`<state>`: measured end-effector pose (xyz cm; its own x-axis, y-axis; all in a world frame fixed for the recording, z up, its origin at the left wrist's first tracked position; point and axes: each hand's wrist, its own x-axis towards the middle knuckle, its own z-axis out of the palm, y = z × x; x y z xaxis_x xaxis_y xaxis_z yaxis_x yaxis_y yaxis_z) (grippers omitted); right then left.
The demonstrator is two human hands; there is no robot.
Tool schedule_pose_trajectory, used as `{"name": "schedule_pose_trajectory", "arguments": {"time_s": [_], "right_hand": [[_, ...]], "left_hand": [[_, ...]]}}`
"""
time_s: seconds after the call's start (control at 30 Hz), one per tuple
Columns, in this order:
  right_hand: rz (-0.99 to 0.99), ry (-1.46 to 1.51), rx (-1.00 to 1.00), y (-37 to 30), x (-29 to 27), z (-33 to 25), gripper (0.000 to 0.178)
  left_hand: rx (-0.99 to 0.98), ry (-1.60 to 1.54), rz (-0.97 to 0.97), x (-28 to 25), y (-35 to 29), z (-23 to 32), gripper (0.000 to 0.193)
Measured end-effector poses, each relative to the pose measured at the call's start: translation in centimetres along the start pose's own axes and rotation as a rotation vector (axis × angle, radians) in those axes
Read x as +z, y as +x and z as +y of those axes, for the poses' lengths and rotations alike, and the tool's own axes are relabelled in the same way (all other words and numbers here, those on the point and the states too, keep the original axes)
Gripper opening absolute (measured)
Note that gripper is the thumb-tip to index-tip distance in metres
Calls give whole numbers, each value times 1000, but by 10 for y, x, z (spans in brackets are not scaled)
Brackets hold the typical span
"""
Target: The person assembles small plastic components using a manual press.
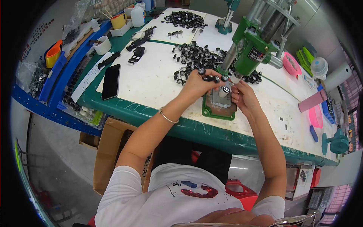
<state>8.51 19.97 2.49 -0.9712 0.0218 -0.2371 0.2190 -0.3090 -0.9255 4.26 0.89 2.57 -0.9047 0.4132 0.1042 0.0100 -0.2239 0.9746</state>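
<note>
- Currently, one wheel point(226, 89) sits atop a pale post at the green press point(247, 56).
- Left grip point(197, 82) pinches several wheels point(210, 78) just beside it.
- Right grip point(244, 97) curls close opposite; whether it pinches anything, I cannot tell.
- Behind, a near heap point(200, 56) and a far heap point(184, 19) cover parts of the surface point(145, 87).
- Work looks midway: the held wheels seem left; which heap is finished stays unclear.

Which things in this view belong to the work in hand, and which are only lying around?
Apparently in the work:
black wheels in the left hand
green press, right hand close by
wheel pile

Apparently just lying about:
phone
yellow mug
white fan
pink tumbler
</note>
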Motion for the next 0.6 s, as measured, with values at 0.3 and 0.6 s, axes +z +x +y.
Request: {"name": "schedule_pose_trajectory", "arguments": {"time_s": [0.3,0.6], "right_hand": [[177,83,-327,6,-47,-82,21],[-142,-69,-650,56,-11,-265,20]], "left_hand": [[88,156,-93,15,15,-10,20],[178,125,-117,14,23,-17,18]]}}
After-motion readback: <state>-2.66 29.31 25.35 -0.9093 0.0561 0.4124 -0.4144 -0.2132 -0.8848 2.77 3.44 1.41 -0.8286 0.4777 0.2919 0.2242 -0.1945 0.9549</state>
